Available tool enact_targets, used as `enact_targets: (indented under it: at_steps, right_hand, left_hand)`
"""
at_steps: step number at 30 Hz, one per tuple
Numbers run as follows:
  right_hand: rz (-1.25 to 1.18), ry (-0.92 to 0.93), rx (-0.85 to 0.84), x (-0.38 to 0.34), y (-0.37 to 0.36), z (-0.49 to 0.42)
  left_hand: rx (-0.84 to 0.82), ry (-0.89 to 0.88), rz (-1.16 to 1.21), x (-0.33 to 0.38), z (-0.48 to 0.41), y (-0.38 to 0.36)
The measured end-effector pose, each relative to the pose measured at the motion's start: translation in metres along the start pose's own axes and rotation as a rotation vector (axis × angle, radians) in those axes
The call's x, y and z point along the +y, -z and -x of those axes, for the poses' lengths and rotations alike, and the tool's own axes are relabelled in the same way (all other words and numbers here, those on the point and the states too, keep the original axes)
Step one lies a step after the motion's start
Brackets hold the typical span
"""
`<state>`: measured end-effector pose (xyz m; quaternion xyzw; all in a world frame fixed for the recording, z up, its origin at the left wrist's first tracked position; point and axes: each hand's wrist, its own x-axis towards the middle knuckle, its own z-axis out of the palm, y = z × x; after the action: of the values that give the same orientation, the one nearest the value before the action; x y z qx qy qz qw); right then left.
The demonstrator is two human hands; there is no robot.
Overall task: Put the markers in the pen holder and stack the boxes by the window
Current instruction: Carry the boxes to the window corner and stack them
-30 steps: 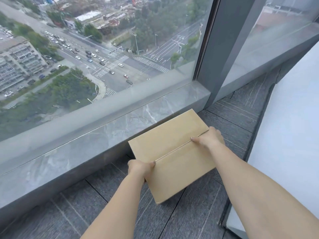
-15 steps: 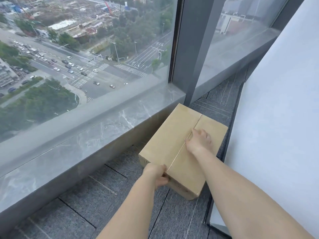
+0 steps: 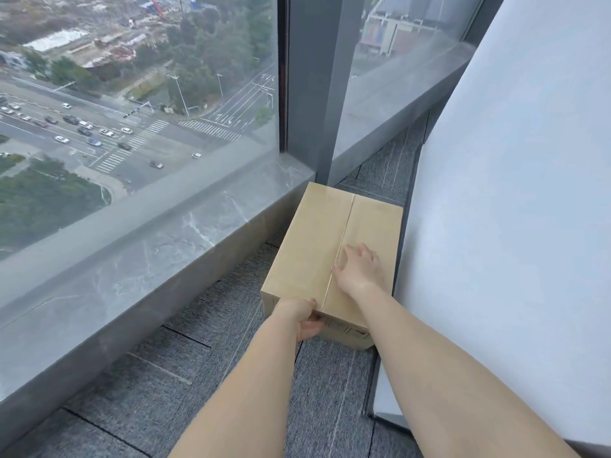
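Observation:
A brown cardboard box (image 3: 317, 239) with a taped centre seam rests on the grey carpet, between the marble window sill and a white panel. My left hand (image 3: 302, 317) grips the box's near edge, thumb on top and fingers on the front face. My right hand (image 3: 358, 267) lies flat on the box's top, fingers spread beside the seam. No markers, pen holder or other boxes are in view.
The marble sill (image 3: 158, 252) runs along the left under the window glass. A grey window post (image 3: 314, 94) stands just behind the box. A white panel (image 3: 512, 209) closes off the right side. Grey carpet (image 3: 205, 385) lies in front.
The box has turned and slid away and to the right, into the gap by the post and white panel. My right hand went from its far edge to flat on top.

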<state>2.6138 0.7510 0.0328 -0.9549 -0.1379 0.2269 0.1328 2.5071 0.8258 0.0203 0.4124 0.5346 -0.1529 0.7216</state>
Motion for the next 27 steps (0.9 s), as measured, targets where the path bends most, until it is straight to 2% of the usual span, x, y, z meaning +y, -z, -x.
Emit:
enact_targets:
  at_steps: [4, 9, 13, 17, 21, 24, 27]
  right_hand:
    - [0.005, 0.001, -0.002, -0.001, 0.003, 0.000]
    - [0.040, 0.004, 0.131, -0.013, 0.008, 0.018]
    - [0.056, 0.021, 0.014, -0.036, 0.043, 0.074]
    - [0.051, 0.094, -0.127, -0.085, 0.125, 0.142]
    - [0.004, 0.214, -0.237, -0.171, 0.234, 0.211]
    - [-0.013, 0.310, -0.288, -0.252, 0.312, 0.273]
    - [0.011, 0.437, -0.356, -0.325, 0.362, 0.342]
  left_hand:
    - [-0.022, 0.023, -0.130, 0.002, 0.003, 0.004]
    - [0.075, -0.039, -0.228, 0.003, 0.017, 0.016]
    - [0.202, -0.137, -0.265, 0.014, 0.081, 0.030]
    - [0.202, -0.232, -0.227, 0.055, 0.200, 0.049]
    - [0.293, -0.320, -0.199, 0.109, 0.353, 0.092]
    - [0.391, -0.366, -0.047, 0.144, 0.470, 0.139]
    - [0.472, -0.435, 0.208, 0.163, 0.586, 0.184]
